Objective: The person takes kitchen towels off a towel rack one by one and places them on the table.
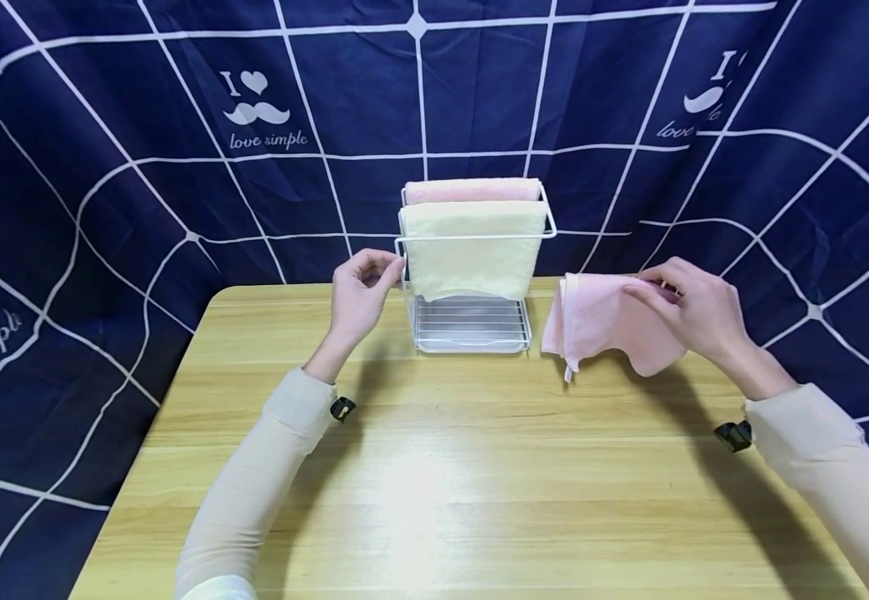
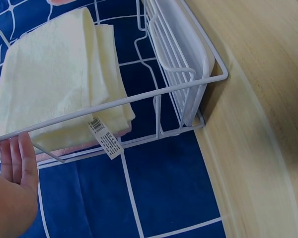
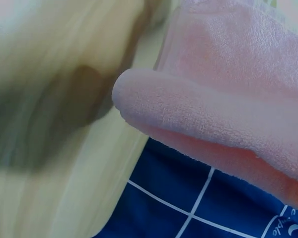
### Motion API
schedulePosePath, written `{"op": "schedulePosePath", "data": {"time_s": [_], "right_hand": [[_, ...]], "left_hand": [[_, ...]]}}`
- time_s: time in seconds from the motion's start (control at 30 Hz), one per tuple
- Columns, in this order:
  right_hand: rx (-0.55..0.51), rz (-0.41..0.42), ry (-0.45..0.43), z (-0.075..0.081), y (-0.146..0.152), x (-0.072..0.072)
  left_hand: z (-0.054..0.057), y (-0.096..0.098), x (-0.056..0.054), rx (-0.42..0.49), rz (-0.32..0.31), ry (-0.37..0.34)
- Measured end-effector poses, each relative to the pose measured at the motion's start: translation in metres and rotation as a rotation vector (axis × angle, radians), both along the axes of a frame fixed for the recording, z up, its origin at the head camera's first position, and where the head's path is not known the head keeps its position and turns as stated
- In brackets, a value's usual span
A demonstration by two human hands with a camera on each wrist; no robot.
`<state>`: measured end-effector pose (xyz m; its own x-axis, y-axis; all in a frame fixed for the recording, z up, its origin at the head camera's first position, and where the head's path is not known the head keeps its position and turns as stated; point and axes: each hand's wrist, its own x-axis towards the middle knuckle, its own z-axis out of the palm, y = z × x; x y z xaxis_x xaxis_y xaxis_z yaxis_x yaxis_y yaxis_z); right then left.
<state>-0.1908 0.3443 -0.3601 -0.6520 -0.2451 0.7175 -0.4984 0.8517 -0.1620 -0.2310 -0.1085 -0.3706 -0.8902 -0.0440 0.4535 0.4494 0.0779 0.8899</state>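
Note:
At the table's back edge stands a white wire towel rack (image 1: 473, 349) with a slatted tray at its base. My left hand (image 1: 360, 293) grips the rack's left side wire between thumb and fingers; its fingers (image 2: 27, 161) meet that wire in the left wrist view. A pale yellow towel (image 1: 475, 254) hangs folded on the rack, with a pink towel (image 1: 471, 191) behind it. To the right of the rack, my right hand (image 1: 698, 310) pinches another folded pink towel (image 1: 605, 315) by its top edge. That towel (image 3: 213, 106) droops in a soft fold in the right wrist view.
The wooden table (image 1: 479, 483) spreads out in front of the rack. Dark blue cloth (image 1: 359, 83) with white grid lines hangs behind and at both sides. A small printed label (image 2: 105, 139) sticks out from the hanging towels.

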Motion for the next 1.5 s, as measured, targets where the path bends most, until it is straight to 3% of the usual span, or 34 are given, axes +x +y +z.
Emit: {"op": "schedulePosePath", "data": {"time_s": [0.23,0.5,0.9,1.17,1.5], "right_hand": [[0.021,0.010,-0.023,-0.008,0.001,0.005],[0.033,0.044,-0.050,-0.014,0.003,0.001],[0.064,0.109,-0.058,-0.020,0.001,-0.022],[0.059,0.037,-0.124,-0.024,-0.001,-0.035],[0.031,0.015,-0.204,-0.035,-0.003,-0.051]], "left_hand": [[0.000,0.000,-0.002,-0.003,0.004,-0.005],[0.001,-0.001,-0.004,-0.004,0.002,-0.010],[0.002,-0.001,-0.003,0.005,-0.009,-0.019],[0.001,0.000,-0.001,0.001,-0.006,-0.009],[-0.001,0.000,0.000,0.000,-0.002,0.003]]}}
